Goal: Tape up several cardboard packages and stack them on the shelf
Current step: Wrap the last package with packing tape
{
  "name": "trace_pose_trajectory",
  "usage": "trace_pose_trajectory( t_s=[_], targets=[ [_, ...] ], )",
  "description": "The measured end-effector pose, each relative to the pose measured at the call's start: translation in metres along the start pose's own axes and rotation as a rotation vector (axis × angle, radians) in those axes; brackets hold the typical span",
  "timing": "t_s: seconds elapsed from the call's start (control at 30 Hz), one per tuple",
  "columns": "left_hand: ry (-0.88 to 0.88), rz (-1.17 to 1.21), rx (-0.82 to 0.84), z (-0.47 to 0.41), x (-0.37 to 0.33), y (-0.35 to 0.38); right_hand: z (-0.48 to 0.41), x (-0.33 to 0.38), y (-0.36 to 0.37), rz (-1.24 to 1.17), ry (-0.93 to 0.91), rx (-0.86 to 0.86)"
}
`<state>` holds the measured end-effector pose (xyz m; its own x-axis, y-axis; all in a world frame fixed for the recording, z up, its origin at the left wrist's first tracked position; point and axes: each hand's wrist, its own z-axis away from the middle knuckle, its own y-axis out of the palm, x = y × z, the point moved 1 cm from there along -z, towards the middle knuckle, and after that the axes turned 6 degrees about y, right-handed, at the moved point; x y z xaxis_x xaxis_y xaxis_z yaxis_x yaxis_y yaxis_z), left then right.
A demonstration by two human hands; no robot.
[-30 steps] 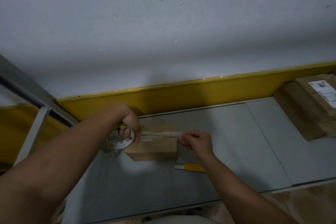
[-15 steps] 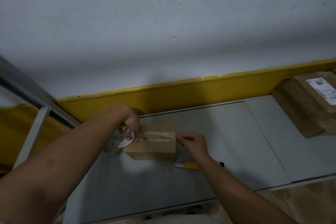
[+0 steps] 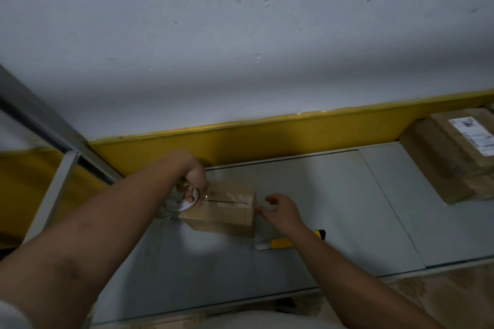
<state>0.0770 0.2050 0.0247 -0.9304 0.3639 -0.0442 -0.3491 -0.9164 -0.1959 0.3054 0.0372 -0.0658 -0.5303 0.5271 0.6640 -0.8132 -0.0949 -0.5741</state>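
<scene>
**Q.** What has changed from left to right?

**A.** Very little at the left. The left hand remains at the left end of the cardboard box, its fingers curled round the tape roll, one finger through the core. A strip of tape now lies along the top seam of the box. The change is at the right: a second ago the right hand pinched the free end of the strip at the right end of the box; it has now released it.

**Q.** How do its fingers stand, and where does the box lie relative to them?

**A.** The fingers are apart and relaxed, holding nothing. The box rests on the grey shelf just left of them; whether the nearest fingertip touches its right end face cannot be told.

**Q.** What does this mean for the task?

**A.** Probably the strip is laid but not yet cut from the roll. The yellow utility knife lies on the shelf, partly under the right forearm. Far right, taped packages are already stacked.
</scene>
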Motion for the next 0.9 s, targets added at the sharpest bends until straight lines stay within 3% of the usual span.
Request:
trace_pose_trajectory(
  t_s=[0.2, 0.57, 0.73, 0.83, 0.9],
  targets=[
    [-0.001, 0.001, -0.025, 0.0, 0.002, 0.002, 0.013, 0.019, 0.003, -0.06, -0.279, -0.132],
    [0.004, 0.03, -0.071, -0.003, 0.004, 0.006, 0.007, 0.017, 0.001, 0.08, -0.165, -0.157],
    [0.023, 0.09, -0.109, -0.006, 0.011, 0.009, 0.004, 0.035, -0.015, -0.016, -0.277, -0.094],
    [0.025, 0.125, -0.114, -0.003, 0.014, 0.01, 0.01, 0.056, -0.013, 0.456, -0.373, 0.113],
    [0.016, 0.144, -0.129, 0.001, 0.01, 0.01, 0.013, 0.064, -0.002, 0.702, -0.416, 0.151]
  ],
)
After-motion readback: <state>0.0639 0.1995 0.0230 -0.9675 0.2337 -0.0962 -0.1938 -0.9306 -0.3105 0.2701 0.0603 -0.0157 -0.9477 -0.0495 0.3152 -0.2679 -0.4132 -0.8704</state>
